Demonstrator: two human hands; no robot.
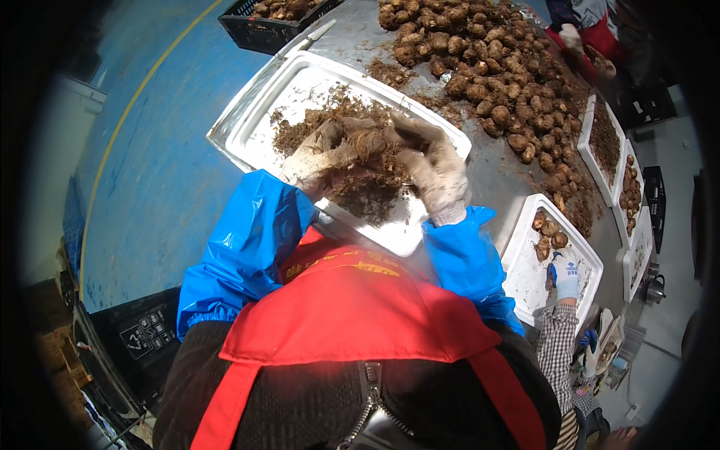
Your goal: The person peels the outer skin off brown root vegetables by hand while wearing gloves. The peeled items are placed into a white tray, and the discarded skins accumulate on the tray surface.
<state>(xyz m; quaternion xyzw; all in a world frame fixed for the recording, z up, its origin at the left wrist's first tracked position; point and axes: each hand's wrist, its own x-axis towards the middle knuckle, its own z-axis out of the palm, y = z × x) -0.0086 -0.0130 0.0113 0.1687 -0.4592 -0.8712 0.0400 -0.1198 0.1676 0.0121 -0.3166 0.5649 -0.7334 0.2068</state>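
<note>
Both my hands wear soiled pale work gloves and blue plastic oversleeves, over a white plastic tray (264, 121). My left hand (332, 149) is closed around a brown, hairy taro corm (368, 144), seen slightly blurred. My right hand (430, 163) is at the corm's right side, fingers bent towards it; whether it grips the corm cannot be told. Loose brown fibres and peelings (315, 126) lie in the tray under and around my hands.
A big heap of taro corms (495, 73) covers the metal table (489, 180) ahead and right. At right, a co-worker's gloved hand (564, 273) is in another white tray (593, 270) with several corms. A black crate (247, 31) stands at the upper left; more trays line the far right.
</note>
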